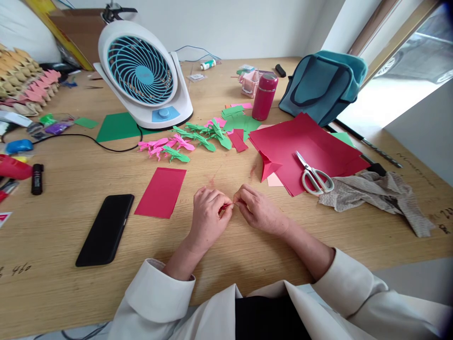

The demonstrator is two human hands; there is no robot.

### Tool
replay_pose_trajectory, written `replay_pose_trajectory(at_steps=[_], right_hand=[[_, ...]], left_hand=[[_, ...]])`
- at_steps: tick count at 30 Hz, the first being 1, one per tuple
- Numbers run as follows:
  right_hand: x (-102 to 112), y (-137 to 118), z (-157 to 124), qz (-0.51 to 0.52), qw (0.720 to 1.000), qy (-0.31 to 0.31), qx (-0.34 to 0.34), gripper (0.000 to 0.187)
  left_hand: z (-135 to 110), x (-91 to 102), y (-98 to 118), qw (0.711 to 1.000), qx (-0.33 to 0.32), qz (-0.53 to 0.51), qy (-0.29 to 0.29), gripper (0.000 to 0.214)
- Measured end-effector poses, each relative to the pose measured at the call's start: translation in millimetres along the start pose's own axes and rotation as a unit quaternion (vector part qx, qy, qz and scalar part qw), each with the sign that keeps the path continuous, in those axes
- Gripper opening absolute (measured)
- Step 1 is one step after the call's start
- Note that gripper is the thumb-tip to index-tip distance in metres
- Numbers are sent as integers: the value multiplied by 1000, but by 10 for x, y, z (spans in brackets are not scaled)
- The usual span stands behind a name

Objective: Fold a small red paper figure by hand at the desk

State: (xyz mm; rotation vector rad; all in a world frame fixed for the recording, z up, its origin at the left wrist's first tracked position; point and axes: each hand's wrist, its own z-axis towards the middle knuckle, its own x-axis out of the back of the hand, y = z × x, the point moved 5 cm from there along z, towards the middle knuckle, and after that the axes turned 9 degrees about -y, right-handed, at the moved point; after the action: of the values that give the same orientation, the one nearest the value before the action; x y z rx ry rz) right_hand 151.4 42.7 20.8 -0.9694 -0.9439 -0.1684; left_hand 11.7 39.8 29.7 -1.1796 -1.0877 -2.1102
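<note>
My left hand (pixel 211 213) is closed, pinching a small piece of red paper (pixel 225 207) that shows between its fingers. Most of that piece is hidden. Beside it, my right hand (pixel 260 209) is closed too, its thumb and fingertips meeting the tip of the same piece. Left of my hands lies a stack of cut red paper rectangles (pixel 161 192). Folded pink paper pieces (pixel 159 146) and folded green paper pieces (pixel 203 139) are clustered beyond them. To the right, scissors (pixel 314 177) rest on large red paper sheets (pixel 314 146), with a folded red piece (pixel 269 166) at their edge.
A black phone (pixel 105 230) lies left, near a black marker (pixel 37 179). Behind stand a white fan (pixel 143 75), a red flask (pixel 264 97) and a teal bag (pixel 322 87). A crumpled grey cloth (pixel 378 193) lies right. The fan's cord (pixel 85 135) crosses the left side.
</note>
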Motion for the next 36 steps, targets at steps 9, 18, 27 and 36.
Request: replay_pose_trajectory(at_steps=[9, 18, 27, 36], right_hand=[[49, 24, -14, 72, 996, 59, -7, 10], [-63, 35, 13, 195, 979, 13, -49, 20], [-153, 69, 22, 202, 975, 10, -90, 13], [3, 27, 9, 149, 986, 72, -8, 6]], left_hand=[[9, 29, -81, 989, 15, -146, 27, 15], [-2, 40, -213, 942, 80, -322, 53, 13], [-37, -128, -210, 909, 108, -402, 23, 16], [-37, -31, -170, 895, 108, -431, 30, 25]])
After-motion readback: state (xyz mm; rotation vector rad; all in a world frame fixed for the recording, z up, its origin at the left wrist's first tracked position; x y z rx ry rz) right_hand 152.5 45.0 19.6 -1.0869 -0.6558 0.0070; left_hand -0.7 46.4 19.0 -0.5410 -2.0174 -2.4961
